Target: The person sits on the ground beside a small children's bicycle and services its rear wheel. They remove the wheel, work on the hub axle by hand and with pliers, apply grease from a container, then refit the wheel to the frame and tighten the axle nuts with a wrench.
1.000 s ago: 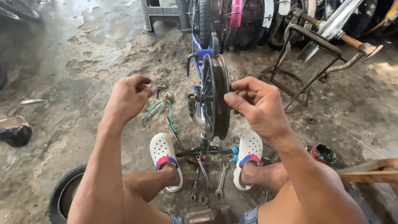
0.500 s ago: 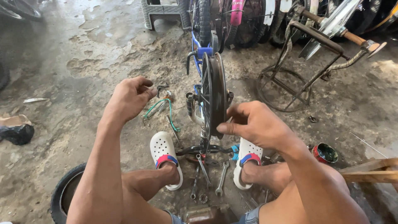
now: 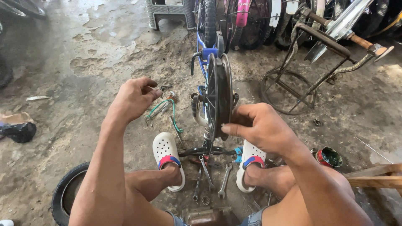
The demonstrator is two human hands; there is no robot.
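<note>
Nearest the camera, between the bare knees, a brownish metal block (image 3: 204, 216) lies on the concrete floor (image 3: 83, 62), and a black tyre (image 3: 63, 194) lies flat at the left knee. Just beyond, several spanners (image 3: 205, 171) lie spread on the floor between two white clogs (image 3: 167, 157) with red and blue straps. A small round tin (image 3: 329, 156) stands to the right of the right foot.

The right hand (image 3: 261, 127) has its grip closed on the rim of a small wheel (image 3: 220, 94), thumb and fingertips pinching the edge at its lower right. The wheel stands upright, edge-on to the camera, held in the frame of an upturned blue bicycle (image 3: 205, 54) between the two feet. The left hand (image 3: 134, 98) hovers to the left of the wheel, apart from it, fingers curled loosely inward and holding nothing visible. Below it a green cable (image 3: 171, 111) lies on the floor.

Farther off, a rusty metal stand (image 3: 301, 83) is at the right, and a row of bicycle wheels (image 3: 251, 21) lines the back
</note>
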